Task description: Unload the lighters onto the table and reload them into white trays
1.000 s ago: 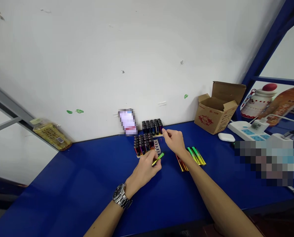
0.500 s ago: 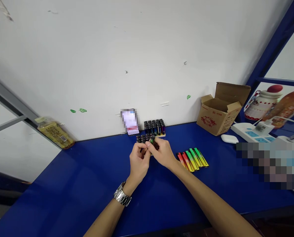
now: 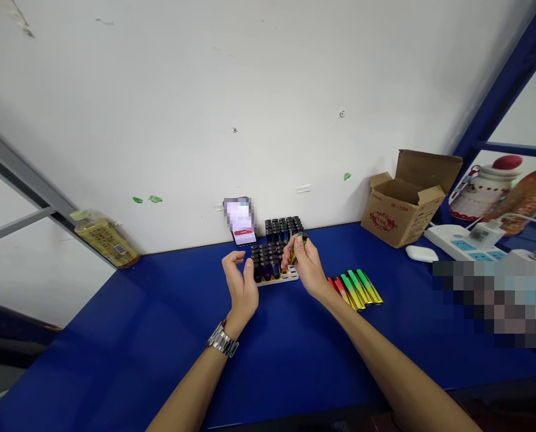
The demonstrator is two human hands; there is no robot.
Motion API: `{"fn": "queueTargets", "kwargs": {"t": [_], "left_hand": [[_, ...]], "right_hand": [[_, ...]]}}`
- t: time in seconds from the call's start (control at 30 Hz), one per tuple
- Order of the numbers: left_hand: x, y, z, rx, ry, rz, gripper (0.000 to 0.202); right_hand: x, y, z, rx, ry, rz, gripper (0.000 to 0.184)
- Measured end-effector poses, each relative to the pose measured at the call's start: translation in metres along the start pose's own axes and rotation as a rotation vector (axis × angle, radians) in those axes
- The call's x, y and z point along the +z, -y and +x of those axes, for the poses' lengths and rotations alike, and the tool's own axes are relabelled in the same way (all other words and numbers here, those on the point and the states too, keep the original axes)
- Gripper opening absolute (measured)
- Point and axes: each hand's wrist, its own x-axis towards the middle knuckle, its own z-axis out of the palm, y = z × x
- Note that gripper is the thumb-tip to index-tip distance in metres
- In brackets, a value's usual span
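Observation:
My left hand is beside the left side of the front tray, empty, with thumb and fingers apart. In my right hand is a lighter, gold below and green near its top, mostly hidden by my fingers. It is above the right part of a white tray, where some slots show bare. Dark lighters with black tops stand upright in rows in this tray. Behind it stands a second block of lighters. Several red, green and gold lighters lie flat side by side right of my right hand.
A phone leans on the wall behind the trays. To the right are an open cardboard box, a white case and a power strip. A yellow-labelled bottle lies tilted at the left of the blue table.
My hands were together over the front tray. Now the left has let go and moved left, opening, while the right has moved right with the lighter, leaving the tray more visible.

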Motion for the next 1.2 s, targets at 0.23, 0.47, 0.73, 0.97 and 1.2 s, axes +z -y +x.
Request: {"fn": "queueTargets", "kwargs": {"t": [0.23,0.47,0.73,0.97,1.2], "left_hand": [[0.011,0.025,0.003,-0.495,0.251,-0.282,0.053],[0.012,0.021,0.001,-0.440,0.345,-0.312,0.053],[0.010,0.014,0.002,-0.428,0.350,-0.287,0.053],[0.009,0.010,0.002,-0.425,0.358,-0.270,0.053],[0.010,0.013,0.002,-0.420,0.359,-0.250,0.056]], "right_hand": [[0.000,0.001,0.000,0.239,-0.015,0.205,0.060],[0.003,0.005,-0.002,0.518,-0.172,0.099,0.054],[0.006,0.009,-0.002,0.537,-0.196,0.063,0.049],[0.009,0.013,-0.001,0.574,-0.236,0.052,0.048],[0.009,0.011,-0.002,0.583,-0.228,0.044,0.047]]}}
